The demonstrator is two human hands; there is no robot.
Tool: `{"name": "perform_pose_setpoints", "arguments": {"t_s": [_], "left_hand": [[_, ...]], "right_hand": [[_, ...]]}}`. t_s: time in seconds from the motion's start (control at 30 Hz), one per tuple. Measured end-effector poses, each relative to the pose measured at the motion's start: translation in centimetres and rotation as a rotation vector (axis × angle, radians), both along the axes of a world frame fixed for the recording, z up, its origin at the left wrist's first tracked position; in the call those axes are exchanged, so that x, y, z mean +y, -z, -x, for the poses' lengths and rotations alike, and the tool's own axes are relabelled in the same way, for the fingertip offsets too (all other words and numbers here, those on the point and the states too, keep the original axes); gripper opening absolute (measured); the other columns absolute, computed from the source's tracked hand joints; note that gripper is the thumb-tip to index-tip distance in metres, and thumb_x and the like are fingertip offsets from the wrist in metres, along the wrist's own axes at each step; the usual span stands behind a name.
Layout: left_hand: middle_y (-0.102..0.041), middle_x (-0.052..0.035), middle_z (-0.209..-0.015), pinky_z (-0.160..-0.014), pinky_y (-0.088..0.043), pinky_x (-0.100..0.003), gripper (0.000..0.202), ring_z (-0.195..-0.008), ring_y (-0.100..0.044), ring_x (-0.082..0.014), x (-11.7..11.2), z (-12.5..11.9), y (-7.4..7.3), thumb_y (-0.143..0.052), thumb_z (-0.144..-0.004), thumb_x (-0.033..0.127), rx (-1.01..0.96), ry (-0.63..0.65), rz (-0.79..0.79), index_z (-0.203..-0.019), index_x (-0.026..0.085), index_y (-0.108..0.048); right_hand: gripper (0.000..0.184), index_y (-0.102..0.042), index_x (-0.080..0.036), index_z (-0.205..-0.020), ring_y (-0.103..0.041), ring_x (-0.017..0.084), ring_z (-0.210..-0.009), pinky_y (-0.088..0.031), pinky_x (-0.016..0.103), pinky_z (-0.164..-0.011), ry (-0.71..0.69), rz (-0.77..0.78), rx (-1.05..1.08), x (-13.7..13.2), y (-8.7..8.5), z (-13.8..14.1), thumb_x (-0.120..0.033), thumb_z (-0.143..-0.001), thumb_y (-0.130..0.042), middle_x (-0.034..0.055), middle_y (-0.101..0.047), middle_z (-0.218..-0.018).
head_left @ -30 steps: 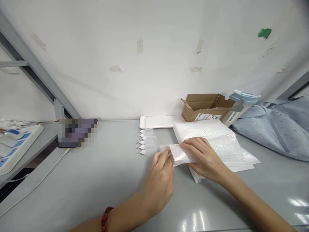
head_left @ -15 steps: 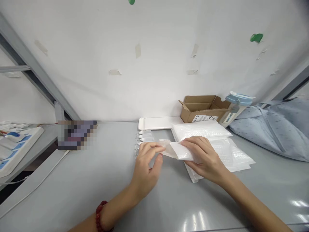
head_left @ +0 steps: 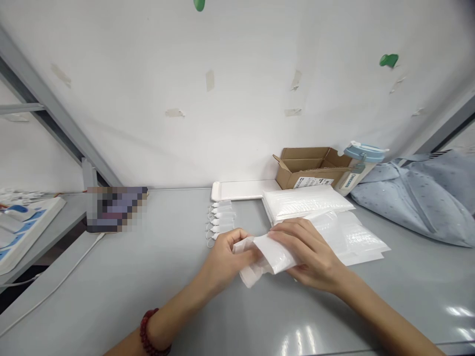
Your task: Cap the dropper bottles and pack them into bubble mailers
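Note:
A white bubble mailer (head_left: 274, 254) is held between my two hands above the table. My left hand (head_left: 224, 257) is closed on the thin translucent flap at its left end, with the thumb at the mailer's mouth. Around the body of the mailer my right hand (head_left: 317, 254) is wrapped, fingers on top and thumb underneath. Several more bubble mailers (head_left: 306, 201) lie stacked and overlapping behind my right hand. Just beyond my left hand runs a row of small whitish translucent bottles (head_left: 223, 215) with looped strings or tethers. Whether anything is inside the held mailer cannot be seen.
By the wall are a long white tray-like box (head_left: 245, 189), an open cardboard box (head_left: 309, 168) and a blue-lidded bottle (head_left: 361, 165). A pale blue fabric bag (head_left: 411, 202) lies right. On the left are a blurred-out phone-like device (head_left: 118, 207), its cable and a power strip (head_left: 27, 227).
The held mailer has come lower and nearer to me. My left hand has gone from touching the flap's edge with its fingertips to gripping it, thumb at the mouth.

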State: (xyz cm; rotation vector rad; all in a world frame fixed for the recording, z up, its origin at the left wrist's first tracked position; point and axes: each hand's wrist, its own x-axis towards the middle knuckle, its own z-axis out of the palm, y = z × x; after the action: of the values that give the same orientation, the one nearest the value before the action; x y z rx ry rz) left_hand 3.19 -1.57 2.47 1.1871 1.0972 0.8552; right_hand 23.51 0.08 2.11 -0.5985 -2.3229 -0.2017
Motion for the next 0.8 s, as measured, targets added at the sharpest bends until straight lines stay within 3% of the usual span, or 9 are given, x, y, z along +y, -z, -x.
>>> {"name": "perform_pose_setpoints", "arguments": {"t_s": [0.17,0.3,0.4,0.57,0.8], "left_hand": [[-0.042,0.0074,-0.049,-0.044,-0.031,-0.017,0.022,-0.047,-0.038,-0.0064,-0.1,-0.3,0.3,-0.067,-0.064,0.018,0.03,-0.128,0.03,-0.055,0.016,-0.047],[-0.051,0.0038,-0.057,-0.048,-0.038,-0.019,0.011,-0.053,-0.047,-0.0096,0.1,-0.3,0.1,-0.067,-0.063,0.016,-0.08,-0.136,0.137,-0.061,0.015,-0.056],[-0.057,0.0018,-0.063,-0.053,-0.042,-0.02,0.008,-0.058,-0.052,-0.0114,0.3,-0.2,-0.2,-0.068,-0.066,0.019,-0.146,-0.153,0.149,-0.071,0.015,-0.063],[-0.061,-0.0009,-0.069,-0.058,-0.047,-0.021,0.018,-0.064,-0.057,-0.0124,0.5,0.2,-0.2,-0.065,-0.076,0.032,-0.209,-0.222,0.085,-0.078,0.015,-0.064],[-0.057,-0.0008,-0.048,-0.037,-0.042,-0.022,0.038,-0.039,-0.051,-0.0116,0.5,0.6,0.1,-0.054,-0.083,0.045,-0.216,-0.18,-0.017,-0.063,0.013,-0.06]], "right_hand": [[0.041,-0.052,-0.011,-0.117,-0.049,0.029,-0.112,-0.041,0.05,-0.087,0.12,-0.174,-0.151,-0.8,-0.2,0.4,0.0,-0.078,-0.042,0.0204,-0.054,-0.117],[0.032,-0.057,-0.011,-0.113,-0.05,0.027,-0.113,-0.038,0.049,-0.092,0.157,-0.305,-0.206,-1.4,-0.2,0.8,-0.004,-0.086,-0.041,0.0164,-0.061,-0.115],[0.03,-0.058,-0.009,-0.113,-0.051,0.023,-0.114,-0.035,0.046,-0.097,0.122,-0.313,-0.27,-1.5,0.0,0.8,-0.006,-0.089,-0.041,0.0106,-0.064,-0.116],[0.036,-0.057,-0.006,-0.115,-0.054,0.023,-0.112,-0.035,0.047,-0.096,0.198,-0.295,-0.277,-1.0,0.2,0.5,0.002,-0.086,-0.036,0.0121,-0.061,-0.122],[0.043,-0.055,-0.009,-0.119,-0.051,0.022,-0.118,-0.031,0.047,-0.1,0.268,-0.28,-0.3,-0.9,-0.2,0.6,0.005,-0.084,-0.033,0.0111,-0.058,-0.126]]}}
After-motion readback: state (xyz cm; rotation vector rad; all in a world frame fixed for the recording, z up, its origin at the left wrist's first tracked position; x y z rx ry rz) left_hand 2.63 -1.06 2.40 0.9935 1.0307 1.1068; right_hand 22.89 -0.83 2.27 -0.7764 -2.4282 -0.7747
